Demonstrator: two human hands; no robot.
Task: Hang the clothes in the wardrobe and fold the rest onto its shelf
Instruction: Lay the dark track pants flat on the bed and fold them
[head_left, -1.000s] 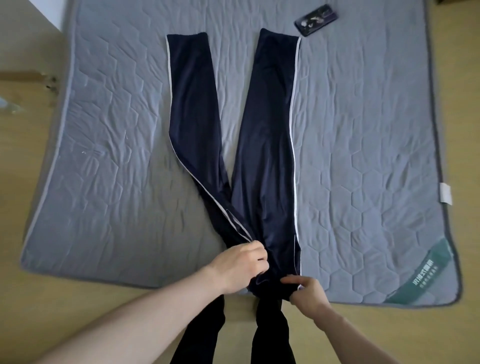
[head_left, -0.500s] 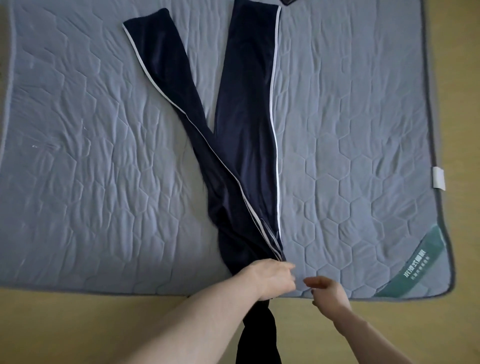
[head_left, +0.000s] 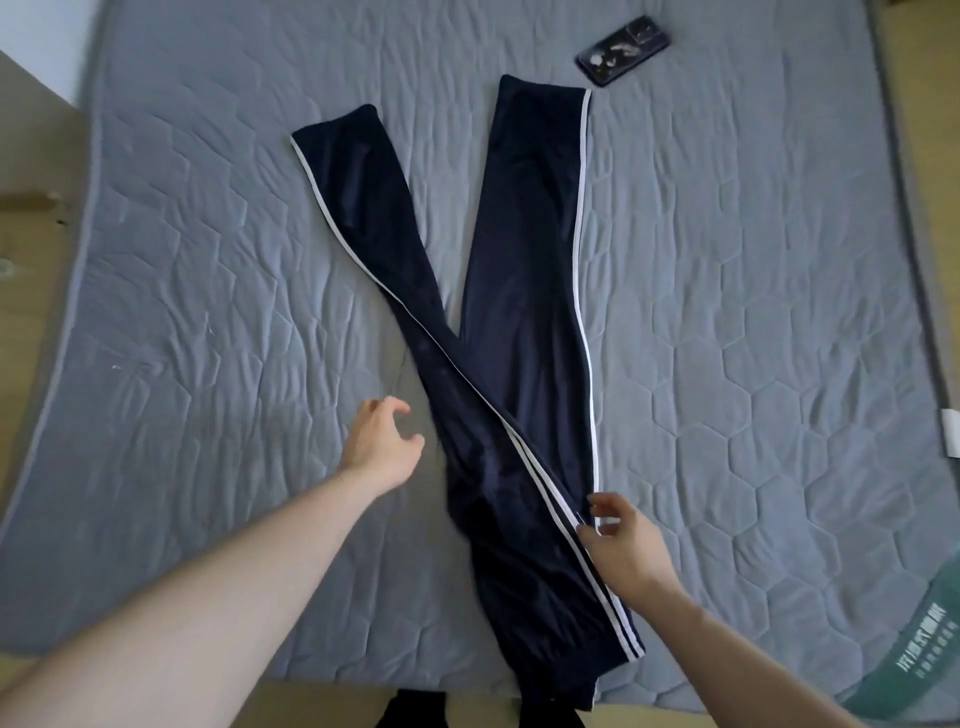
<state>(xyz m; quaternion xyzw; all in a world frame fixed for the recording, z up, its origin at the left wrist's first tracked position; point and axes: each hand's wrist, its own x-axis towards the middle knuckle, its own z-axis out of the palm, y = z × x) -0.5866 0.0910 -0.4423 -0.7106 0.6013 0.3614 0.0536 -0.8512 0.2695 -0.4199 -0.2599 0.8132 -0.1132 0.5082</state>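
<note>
Dark navy track trousers (head_left: 514, 364) with white side stripes lie flat on a grey quilted mattress (head_left: 753, 338), legs spread in a V toward the far side, waist near the front edge. My left hand (head_left: 382, 441) hovers just left of the trousers' upper part, fingers loosely curled, holding nothing. My right hand (head_left: 623, 545) is at the right striped seam near the hip, thumb and fingers close to the fabric; a grip is not plainly visible.
A dark phone (head_left: 622, 48) lies on the mattress past the right trouser leg. A green label (head_left: 919, 654) marks the mattress's near right corner. Yellowish wooden floor (head_left: 31, 218) surrounds the mattress.
Both hands have let go of the waist. The trousers now lie fully on the mattress, shifted farther onto it. My left hand moved left and away; my right hand shifted to the right seam.
</note>
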